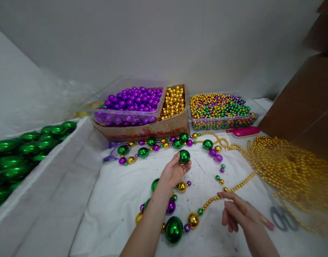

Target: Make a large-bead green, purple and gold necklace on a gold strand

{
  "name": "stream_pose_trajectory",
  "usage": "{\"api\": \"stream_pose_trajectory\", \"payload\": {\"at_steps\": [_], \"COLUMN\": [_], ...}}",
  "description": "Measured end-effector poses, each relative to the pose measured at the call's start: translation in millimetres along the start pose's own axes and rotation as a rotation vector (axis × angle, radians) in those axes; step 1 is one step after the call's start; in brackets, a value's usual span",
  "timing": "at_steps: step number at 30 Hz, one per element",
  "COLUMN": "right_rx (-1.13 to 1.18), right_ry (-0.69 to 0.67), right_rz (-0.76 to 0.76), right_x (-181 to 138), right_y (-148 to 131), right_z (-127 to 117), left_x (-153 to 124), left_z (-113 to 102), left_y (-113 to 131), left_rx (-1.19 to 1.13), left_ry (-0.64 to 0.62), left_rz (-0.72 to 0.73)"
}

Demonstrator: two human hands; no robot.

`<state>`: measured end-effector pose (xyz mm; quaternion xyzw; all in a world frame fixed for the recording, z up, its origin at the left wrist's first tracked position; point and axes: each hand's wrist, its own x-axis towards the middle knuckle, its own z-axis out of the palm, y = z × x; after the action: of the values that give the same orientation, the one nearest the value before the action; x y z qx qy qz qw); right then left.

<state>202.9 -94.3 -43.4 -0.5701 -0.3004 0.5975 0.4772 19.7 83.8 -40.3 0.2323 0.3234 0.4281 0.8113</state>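
My left hand (177, 171) is closed around a large shiny green ball (184, 156), lifted over the white cloth. My right hand (237, 210) is lower right, fingers bent and index finger pointing left beside a gold bead strand (212, 202). Something too thin to make out shows at its fingertips. That strand joins a necklace with a big green ball (174, 229), a gold ball (193, 220) and a purple ball (170, 206), partly hidden by my left forearm. Loose small beads (221, 181) lie between my hands and the back row.
Another bead garland (143, 152) runs along the back. Behind it stand a tub of purple balls (126, 116), a cardboard box (142, 132) with gold beads, and a mixed-bead tub (223, 124). Scissors (280, 218) and piled gold strands (287, 175) lie right; a green-ball bin (59, 185) left.
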Motion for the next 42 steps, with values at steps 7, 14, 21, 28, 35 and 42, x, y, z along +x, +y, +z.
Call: {"api": "stream_pose_trajectory", "payload": {"at_steps": [7, 14, 21, 28, 35, 42], "right_rx": [-0.03, -0.039, -0.139, -0.301, -0.313, -0.345], "right_ry": [-0.049, -0.012, 0.003, 0.021, 0.02, 0.063], "right_rz": [0.008, -0.017, 0.016, -0.002, -0.023, -0.012], "right_x": [-14, -18, -30, -39, -36, -39], "right_y": [0, -4, -9, -6, -3, -4], "right_z": [28, 27, 29, 36, 35, 36], "left_x": [-27, -39, -35, -33, -36, -38], "left_z": [-8, -7, -5, -6, -7, -7], "left_y": [-5, -16, -23, -27, -30, -33], "left_rx": [-0.28, -0.198, -0.331, -0.342, -0.263, -0.189], "left_ry": [0.093, -0.025, 0.15, 0.248, 0.218, 0.192], "left_rz": [-0.025, -0.127, 0.088, 0.198, 0.241, 0.309]}}
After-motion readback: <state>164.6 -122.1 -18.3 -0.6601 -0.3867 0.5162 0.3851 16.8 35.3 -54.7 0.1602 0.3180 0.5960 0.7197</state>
